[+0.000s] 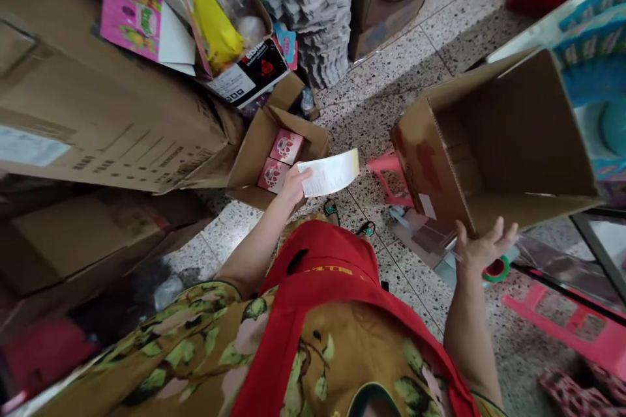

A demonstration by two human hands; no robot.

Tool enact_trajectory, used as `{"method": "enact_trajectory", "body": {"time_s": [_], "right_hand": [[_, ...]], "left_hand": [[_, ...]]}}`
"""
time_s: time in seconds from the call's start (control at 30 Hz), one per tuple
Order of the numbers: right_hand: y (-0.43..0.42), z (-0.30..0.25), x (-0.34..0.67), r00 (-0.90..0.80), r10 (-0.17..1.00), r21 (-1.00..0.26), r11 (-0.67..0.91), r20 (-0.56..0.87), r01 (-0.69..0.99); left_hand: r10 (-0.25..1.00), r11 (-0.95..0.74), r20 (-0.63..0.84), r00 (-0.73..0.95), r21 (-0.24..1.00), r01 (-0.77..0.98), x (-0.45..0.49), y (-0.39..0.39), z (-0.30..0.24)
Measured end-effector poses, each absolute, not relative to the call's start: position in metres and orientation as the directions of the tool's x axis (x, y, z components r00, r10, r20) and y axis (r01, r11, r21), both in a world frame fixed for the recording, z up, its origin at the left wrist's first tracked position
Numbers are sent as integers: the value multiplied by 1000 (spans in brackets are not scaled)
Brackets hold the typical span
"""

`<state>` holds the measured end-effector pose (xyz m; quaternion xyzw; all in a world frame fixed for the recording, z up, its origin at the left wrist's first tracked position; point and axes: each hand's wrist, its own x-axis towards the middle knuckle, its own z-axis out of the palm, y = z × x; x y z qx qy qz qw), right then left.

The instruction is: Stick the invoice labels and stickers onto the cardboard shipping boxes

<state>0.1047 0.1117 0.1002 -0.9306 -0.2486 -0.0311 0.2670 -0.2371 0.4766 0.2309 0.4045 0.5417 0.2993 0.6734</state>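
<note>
The left hand (292,186), at the centre of the frame, has a narrow grip: thumb and fingers are closed on the left end of a white paper slip (330,176). The slip bears printed lines, too small to read, and a yellowish right edge; it curves slightly. Directly beneath and to the left of this hand stands a small open carton (246,155), containing pink printed boxes (287,147), two of which are visible.

The right hand (482,249), right of centre and lower in the frame, shows a wide grip with fingers spread. It is at the lower edge of a large open carton (424,168); whether it bears any weight cannot be told. The large carton is tilted, its opening toward the right, and its interior shows bare cardboard. A pink stool (390,174) is partly visible at its left side. A green tape roll (505,268) lies just beside the right wrist.

Upper left: a yellow packet (210,19) among mixed packaging. Upper centre: a tall grey stack (325,19) on the speckled floor (381,88). Lower centre: the wearer's red apron (320,254).
</note>
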Motion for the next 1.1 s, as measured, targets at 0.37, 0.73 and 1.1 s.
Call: {"method": "enact_trajectory", "body": {"time_s": [0.37,0.73,1.1], "right_hand": [[220,167,24,253,964,-825,-76,83,561],[271,54,-4,-516,730,-843,-538,-448,-28],[346,-108,-97,-589,614,-755,-656,-526,-10]], "left_hand": [[678,450,-581,450,812,371,-254,380,259],[875,481,-469,-117,870,112,-323,290,137],[785,612,-575,-229,778,143,-417,335,-85]]}}
